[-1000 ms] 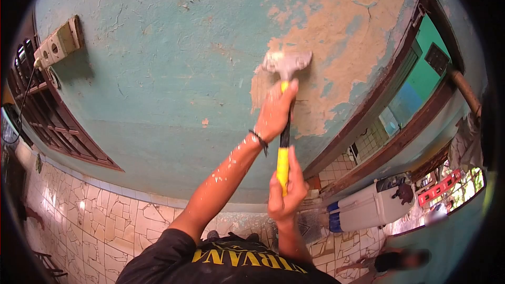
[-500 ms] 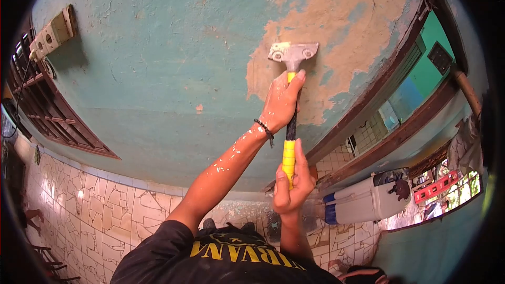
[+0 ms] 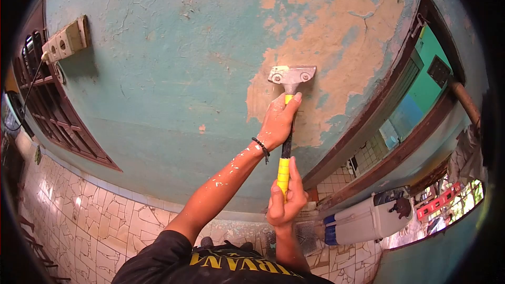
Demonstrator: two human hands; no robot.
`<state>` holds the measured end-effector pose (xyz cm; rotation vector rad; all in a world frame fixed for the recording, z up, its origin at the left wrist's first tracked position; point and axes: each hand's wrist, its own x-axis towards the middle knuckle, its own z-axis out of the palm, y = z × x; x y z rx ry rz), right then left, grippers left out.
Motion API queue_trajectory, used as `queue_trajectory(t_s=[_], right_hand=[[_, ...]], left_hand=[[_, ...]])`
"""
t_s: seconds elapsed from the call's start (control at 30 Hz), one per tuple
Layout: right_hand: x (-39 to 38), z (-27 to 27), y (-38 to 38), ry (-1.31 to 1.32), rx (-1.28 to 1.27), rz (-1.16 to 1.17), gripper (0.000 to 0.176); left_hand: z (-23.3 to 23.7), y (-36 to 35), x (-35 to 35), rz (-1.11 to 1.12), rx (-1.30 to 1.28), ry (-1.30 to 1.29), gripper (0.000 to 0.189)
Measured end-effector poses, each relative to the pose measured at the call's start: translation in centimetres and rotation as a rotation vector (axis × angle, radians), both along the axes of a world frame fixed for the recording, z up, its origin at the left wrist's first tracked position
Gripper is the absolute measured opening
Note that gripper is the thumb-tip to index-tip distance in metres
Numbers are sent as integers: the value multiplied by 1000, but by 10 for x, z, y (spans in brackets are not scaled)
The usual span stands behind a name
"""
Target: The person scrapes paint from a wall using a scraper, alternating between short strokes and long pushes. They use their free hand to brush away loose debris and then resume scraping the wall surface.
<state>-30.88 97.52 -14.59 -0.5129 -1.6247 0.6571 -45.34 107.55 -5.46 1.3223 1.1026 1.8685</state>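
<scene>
A long-handled scraper (image 3: 292, 75) has its wide metal head against the wall, at the left part of a bare tan patch (image 3: 336, 47) amid peeling blue-green paint (image 3: 173, 68). My left hand (image 3: 278, 121), with a dark bead bracelet at the wrist, is closed around the handle just below the head. Lower down, my right hand (image 3: 287, 202) grips the yellow-wrapped end of the handle. Pale paint flakes stick to my left hand and forearm.
A socket box (image 3: 66, 42) with a plugged cable juts from the wall at left, above a brown shuttered window (image 3: 66, 121). At right are a doorway frame (image 3: 379, 163) and a grey-white container (image 3: 363, 220). Cracked-pattern tiles (image 3: 100, 221) cover the floor.
The scraper and both my hands appear lower in the view. The wall, socket box and window have also shifted downward, so the camera has tilted. Both hands keep their hold.
</scene>
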Motion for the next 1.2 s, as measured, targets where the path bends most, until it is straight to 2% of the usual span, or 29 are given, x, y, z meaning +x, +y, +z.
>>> queue_trajectory(t_s=[0.2, 0.3, 0.33, 0.43, 0.53, 0.67, 0.73, 0.87, 0.93, 1.1, 1.13, 1.2], right_hand=[[0, 45, 1, -93, 8, -14, 65], [3, 41, 2, -135, 71, -35, 65], [5, 29, 6, -176, 203, -82, 64], [5, 4, -7, -138, 29, -18, 62], [-5, 22, -2, -101, 28, -18, 62], [-8, 52, -1, -80, -27, 9, 63], [-6, 48, -2, -101, -10, -2, 64], [0, 5, -9, -120, -12, -31, 64], [-4, 7, -9, -111, 13, -36, 64], [-16, 46, 5, -53, 30, -29, 63], [-13, 49, 5, -62, 15, -20, 62], [-3, 39, 7, -92, 3, -15, 61]], left_hand=[[44, 7, -8, 33, 125, 43, 52], [29, -4, -5, 79, 131, 53, 51], [9, -2, -6, 44, 91, 21, 50], [-8, -12, -4, -6, -10, -54, 48], [13, -2, -14, -17, 65, 23, 48], [53, -2, -13, -27, 71, -37, 48], [40, -8, -12, -12, 77, -31, 47], [-3, -11, -3, -13, 36, -54, 48], [2, -11, -8, -20, -3, -7, 48], [52, 2, -15, 14, 123, 52, 47], [56, -2, -10, -9, 118, -12, 48], [38, -1, -9, 11, 121, 18, 48]])
